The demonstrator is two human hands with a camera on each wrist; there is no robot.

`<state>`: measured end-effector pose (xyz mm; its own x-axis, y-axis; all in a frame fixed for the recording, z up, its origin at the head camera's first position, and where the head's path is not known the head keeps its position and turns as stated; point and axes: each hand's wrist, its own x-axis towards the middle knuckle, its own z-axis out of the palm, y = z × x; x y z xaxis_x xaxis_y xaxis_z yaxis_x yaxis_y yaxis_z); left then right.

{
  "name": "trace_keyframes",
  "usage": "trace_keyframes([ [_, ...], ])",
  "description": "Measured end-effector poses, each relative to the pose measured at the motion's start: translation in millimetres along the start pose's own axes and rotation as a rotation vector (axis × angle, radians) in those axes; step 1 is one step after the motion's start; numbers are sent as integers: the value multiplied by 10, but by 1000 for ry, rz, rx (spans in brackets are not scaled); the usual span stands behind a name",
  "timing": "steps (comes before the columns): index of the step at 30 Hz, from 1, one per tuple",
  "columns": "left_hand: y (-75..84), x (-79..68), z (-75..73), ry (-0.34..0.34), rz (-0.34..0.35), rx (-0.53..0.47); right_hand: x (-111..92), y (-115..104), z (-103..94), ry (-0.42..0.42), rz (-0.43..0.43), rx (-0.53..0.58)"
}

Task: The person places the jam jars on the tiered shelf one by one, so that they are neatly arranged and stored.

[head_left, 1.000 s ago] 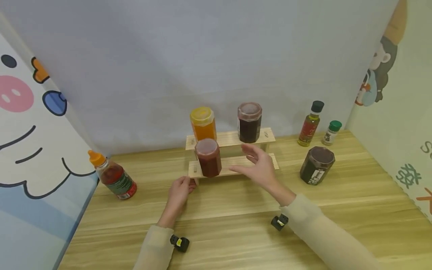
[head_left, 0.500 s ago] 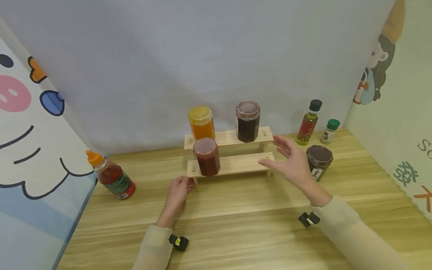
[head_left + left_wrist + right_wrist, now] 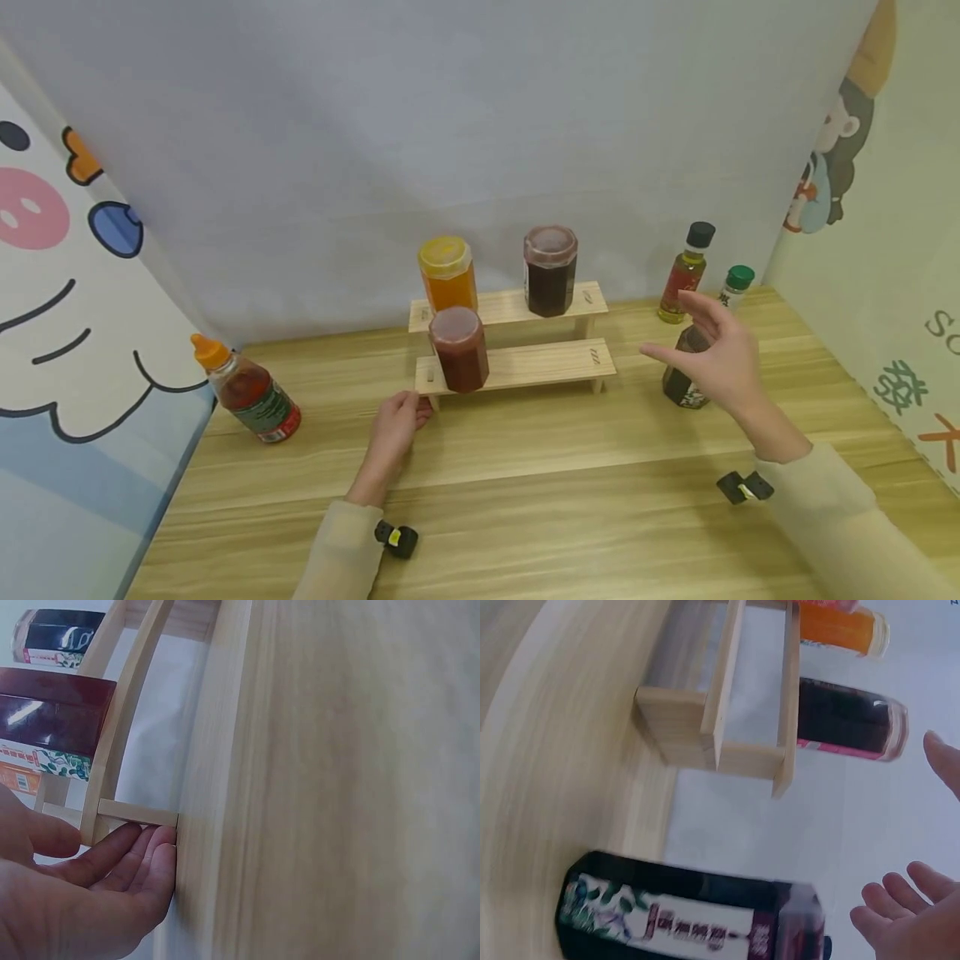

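My left hand (image 3: 395,423) grips the front left end of a two-step wooden rack (image 3: 547,363). The left wrist view shows the thumb by the board's edge and the fingers curled under it against the leg (image 3: 139,812). On the lower step stands a dark red jam jar (image 3: 460,354). The upper step bears an orange jam jar (image 3: 452,287) and a dark jam jar (image 3: 551,282). My right hand (image 3: 723,354) is spread, thumb apart from fingers, partly covering another dark jam jar (image 3: 681,390) on the table. In the right wrist view that jar (image 3: 682,919) stands apart from the fingers.
A sauce bottle with an orange cap (image 3: 258,400) stands at the left. Toward the back right are an oil bottle with a black cap (image 3: 681,283) and a small green-capped shaker (image 3: 738,279), partly behind my right hand. A pale curtain (image 3: 337,167) hangs behind the table.
My right hand has moved right, from the lower step past the rack's end to the dark jam jar on the table. My left hand has stayed on the rack.
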<state>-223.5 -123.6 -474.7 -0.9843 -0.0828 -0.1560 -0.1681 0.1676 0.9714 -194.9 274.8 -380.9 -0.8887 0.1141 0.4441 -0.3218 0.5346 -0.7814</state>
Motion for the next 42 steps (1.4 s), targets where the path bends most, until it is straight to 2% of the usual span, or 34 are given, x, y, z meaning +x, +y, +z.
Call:
trace_keyframes([
  [6,5,0,-10,-7,-1,7,-28,162,-145,9,84,-41],
  [11,4,-1,-10,-4,-3,10,-56,268,-230,2,117,-49],
  [26,-3,-3,-19,-17,-5,21,-144,384,-354,1,149,-74],
  [42,4,-8,-19,-17,-8,16,-195,499,-377,-2,150,-106],
])
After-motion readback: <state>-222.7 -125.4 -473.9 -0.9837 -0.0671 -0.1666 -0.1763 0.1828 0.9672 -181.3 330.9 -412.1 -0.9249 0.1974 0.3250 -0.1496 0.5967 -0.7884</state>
